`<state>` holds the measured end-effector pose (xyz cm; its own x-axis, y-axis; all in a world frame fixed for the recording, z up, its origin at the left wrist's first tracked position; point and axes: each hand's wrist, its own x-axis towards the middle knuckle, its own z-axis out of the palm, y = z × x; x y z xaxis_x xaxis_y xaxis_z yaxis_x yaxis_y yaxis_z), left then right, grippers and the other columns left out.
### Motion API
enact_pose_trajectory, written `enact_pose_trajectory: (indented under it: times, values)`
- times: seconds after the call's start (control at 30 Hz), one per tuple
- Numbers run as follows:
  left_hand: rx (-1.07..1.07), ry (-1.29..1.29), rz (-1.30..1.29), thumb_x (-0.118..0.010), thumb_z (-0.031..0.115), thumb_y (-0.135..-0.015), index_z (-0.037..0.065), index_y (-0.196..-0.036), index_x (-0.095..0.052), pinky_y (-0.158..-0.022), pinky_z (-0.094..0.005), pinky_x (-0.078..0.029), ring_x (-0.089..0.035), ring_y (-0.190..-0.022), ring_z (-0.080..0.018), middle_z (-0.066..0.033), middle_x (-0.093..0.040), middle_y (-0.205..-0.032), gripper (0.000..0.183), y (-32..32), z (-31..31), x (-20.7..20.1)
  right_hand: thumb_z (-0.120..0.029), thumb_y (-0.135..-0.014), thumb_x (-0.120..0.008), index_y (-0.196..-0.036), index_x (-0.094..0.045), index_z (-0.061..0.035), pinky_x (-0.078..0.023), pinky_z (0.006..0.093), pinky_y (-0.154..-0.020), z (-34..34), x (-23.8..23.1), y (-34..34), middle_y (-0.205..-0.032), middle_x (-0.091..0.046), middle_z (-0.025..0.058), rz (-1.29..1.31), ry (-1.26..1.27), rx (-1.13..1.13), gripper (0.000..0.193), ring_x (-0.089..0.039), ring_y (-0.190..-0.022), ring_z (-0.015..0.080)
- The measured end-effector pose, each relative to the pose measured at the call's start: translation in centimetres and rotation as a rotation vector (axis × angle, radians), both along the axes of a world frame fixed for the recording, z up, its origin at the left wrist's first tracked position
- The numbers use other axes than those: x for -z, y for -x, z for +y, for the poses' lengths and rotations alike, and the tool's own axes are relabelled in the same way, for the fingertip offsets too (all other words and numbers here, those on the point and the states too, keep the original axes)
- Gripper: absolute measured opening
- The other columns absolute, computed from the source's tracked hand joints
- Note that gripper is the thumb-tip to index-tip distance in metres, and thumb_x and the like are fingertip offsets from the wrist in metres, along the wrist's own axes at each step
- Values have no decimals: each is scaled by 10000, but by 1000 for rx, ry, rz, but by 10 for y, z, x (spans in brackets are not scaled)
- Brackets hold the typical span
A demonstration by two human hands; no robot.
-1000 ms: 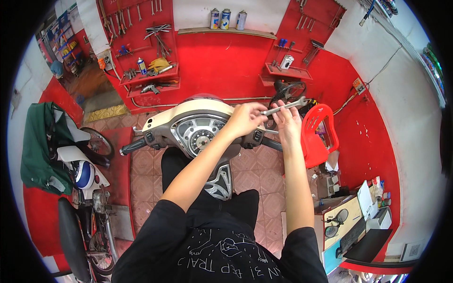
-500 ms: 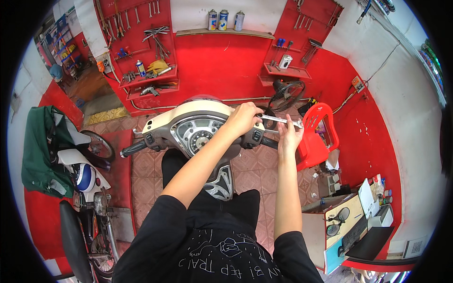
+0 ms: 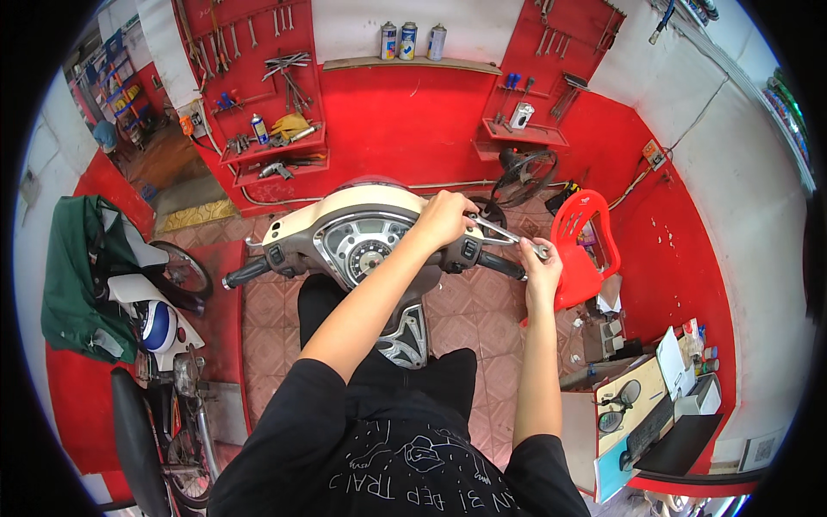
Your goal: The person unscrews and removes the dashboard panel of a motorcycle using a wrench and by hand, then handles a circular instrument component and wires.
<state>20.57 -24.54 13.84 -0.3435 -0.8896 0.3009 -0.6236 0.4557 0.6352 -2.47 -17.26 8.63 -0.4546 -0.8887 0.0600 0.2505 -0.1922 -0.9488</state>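
- Scooter [image 3: 345, 205]: directly before the person, dashboard [image 3: 366, 250] facing them.
- Wrench [image 3: 499, 229]: silver, slanting over the right side of the scooter, above its right grip [image 3: 500, 264]; one end is at the left hand, the other at the right.
- Left hand [image 3: 445, 219]: over the scooter's right front, fingers bent inward with little gap, tips at the wrench's inner end; I cannot tell how firmly they hold it, or whether that end sits on anything.
- Right hand [image 3: 541, 269]: just beyond the scooter's right grip, fingers closed around the wrench's outer end, thumb against it.
- Chair [image 3: 575, 283]: red, right of the scooter, near the right hand.
- Fan [image 3: 527, 177]: black, beyond the scooter to the right.
- Desk [image 3: 610, 384]: right of the scooter and nearer the person, bearing two round mirrors [image 3: 611, 421].
- Three cans [image 3: 408, 41]: on a ledge [image 3: 413, 65] beyond the scooter.
- Drill [image 3: 275, 170]: on a red shelf, beyond the scooter to the left.
- Cover [image 3: 79, 289]: green, left of the scooter.
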Motion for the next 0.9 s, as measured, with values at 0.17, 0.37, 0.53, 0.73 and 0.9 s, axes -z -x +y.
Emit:
enact_pose_trajectory:
  times: [0.17,0.37,0.53,0.73,0.9]
  values:
    - [71,-30,35,-781,104,-801,59,-1104,-773,-835,-428,-561,-728,-922,-354,-218,-735,-992,307,-1,-7,1,-92,-854,-816,-1020,-708,-9,-445,219,-587,38,-33,-1,-749,-667,9,731,66,-37,215,-566,-636,47]
    - [197,-59,22,-762,51,-802,56,-1137,-760,-848,-421,-561,-729,-920,-351,-225,-735,-1002,335,-5,-19,3,-39,-697,-744,-1075,-740,-112,-522,391,-666,65,-86,-21,-747,-558,26,1576,480,-285,385,-590,-742,246]
    - [293,-64,15,-723,-14,-811,53,-1145,-757,-837,-406,-571,-735,-914,-351,-238,-731,-1002,342,-8,-25,-3,-117,-737,-724,-1001,-725,-96,-541,386,-746,57,-94,-35,-779,-605,36,1838,523,-450,265,-622,-815,241]
    - [327,-21,-32,-685,-58,-780,86,-1182,-749,-761,-379,-581,-745,-829,-324,-228,-737,-961,432,-11,-37,3,-123,-742,-719,-941,-714,-68,-549,426,-738,51,-105,-50,-800,-684,88,1747,461,-657,207,-667,-824,281]
    - [375,46,-155,-686,-25,-803,105,-1164,-766,-739,-352,-570,-738,-777,-280,-196,-751,-921,392,-12,-41,1,-147,-757,-711,-900,-704,-49,-554,442,-730,46,-101,-62,-769,-678,111,1704,510,-751,174,-683,-794,304]
